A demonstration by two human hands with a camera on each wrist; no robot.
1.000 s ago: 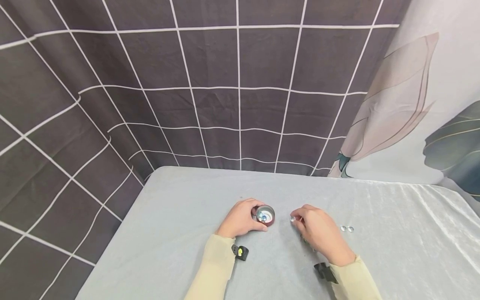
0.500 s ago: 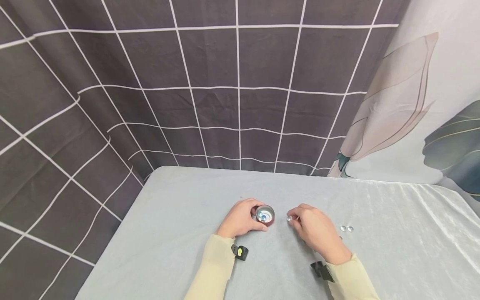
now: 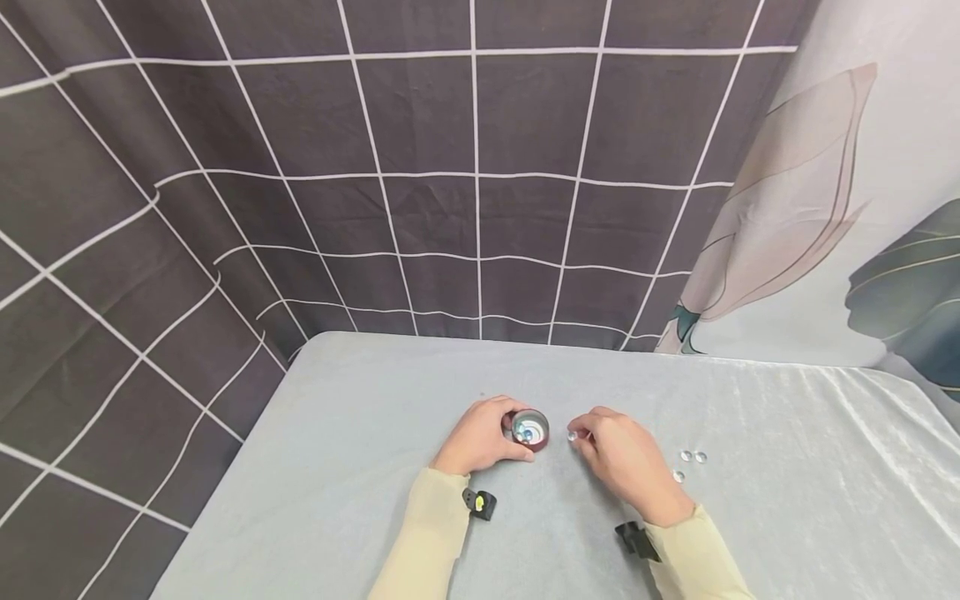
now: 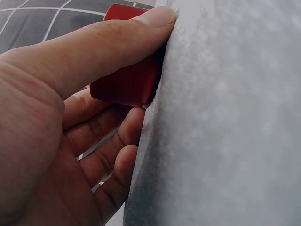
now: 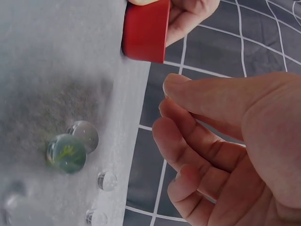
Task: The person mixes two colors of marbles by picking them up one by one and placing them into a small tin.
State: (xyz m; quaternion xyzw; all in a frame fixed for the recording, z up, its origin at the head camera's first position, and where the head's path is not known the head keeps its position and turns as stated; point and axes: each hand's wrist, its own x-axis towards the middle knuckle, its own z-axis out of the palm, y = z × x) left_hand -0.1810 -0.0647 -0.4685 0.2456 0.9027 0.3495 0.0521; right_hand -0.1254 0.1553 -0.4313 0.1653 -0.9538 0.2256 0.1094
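Note:
My left hand grips a small round cup standing on the cloth, red outside and pale inside, thumb on the near side and fingers round the far side. A few marbles, one bluish, lie inside it. To the right of the cup, my right hand pinches a clear marble between thumb and fingertips, a short gap from the rim. In the right wrist view that marble is hidden behind the fingertips, and the cup's red wall shows beyond them.
Clear marbles lie right of my right wrist, another nearer it. A green marble with a yellow swirl shows in the right wrist view. A pale grey cloth covers the table; a dark gridded curtain hangs behind.
My right hand has moved left toward the cup with the pinched marble, uncovering another marble by its wrist. The left hand and cup have stayed put.

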